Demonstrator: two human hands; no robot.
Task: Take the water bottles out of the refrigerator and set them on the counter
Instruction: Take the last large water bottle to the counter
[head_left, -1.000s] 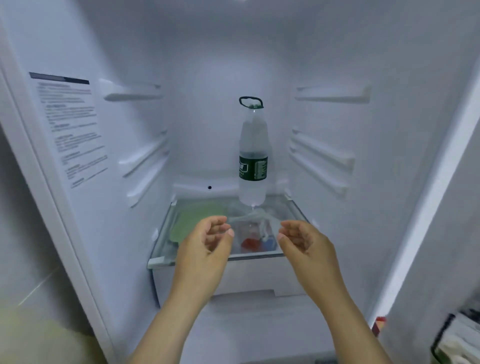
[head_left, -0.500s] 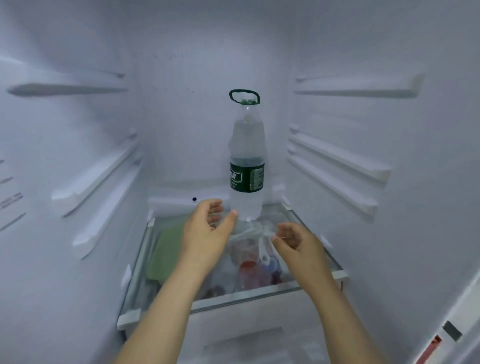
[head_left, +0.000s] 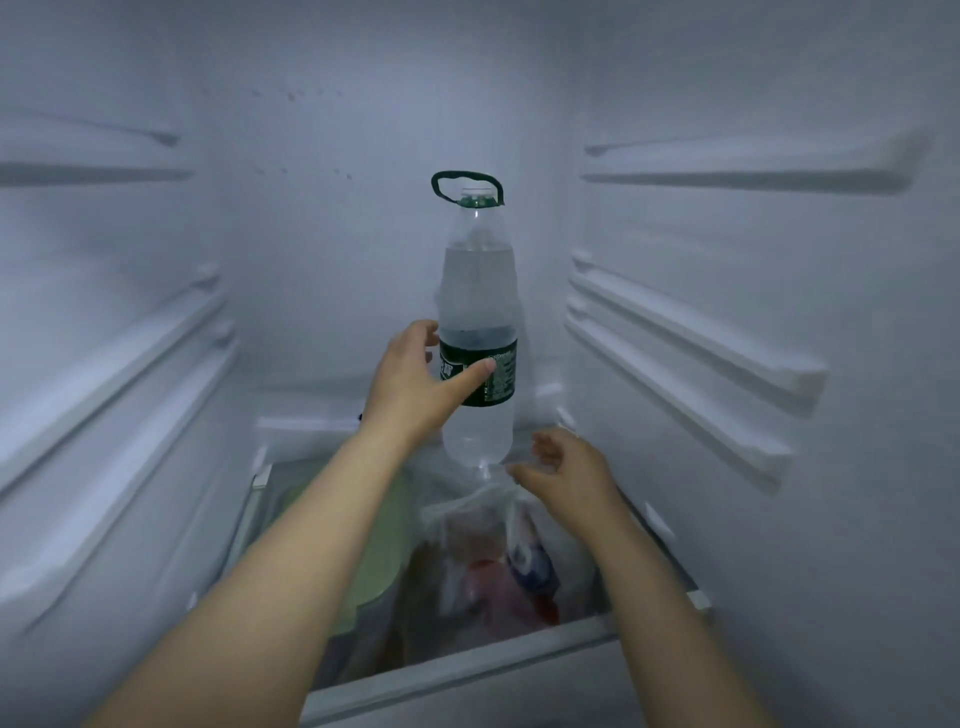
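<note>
Inside the refrigerator, both my bare forearms were stretched forward over the glass shelf. My left hand was wrapped round the water bottle at its dark green label. The thumb lay across the front of the label and the fingers curled round the far left side. My right hand hung low beside the bottle's base, palm turned toward it, fingers loosely curled and holding nothing. Whether its fingertips touched the plastic could not be told. The bottle stood upright at the back middle of the shelf, its green cap carrying a loop handle. Beneath the glass lay a pale green item and a clear bag with red and blue contents. White shelf rails lined the side walls.
</note>
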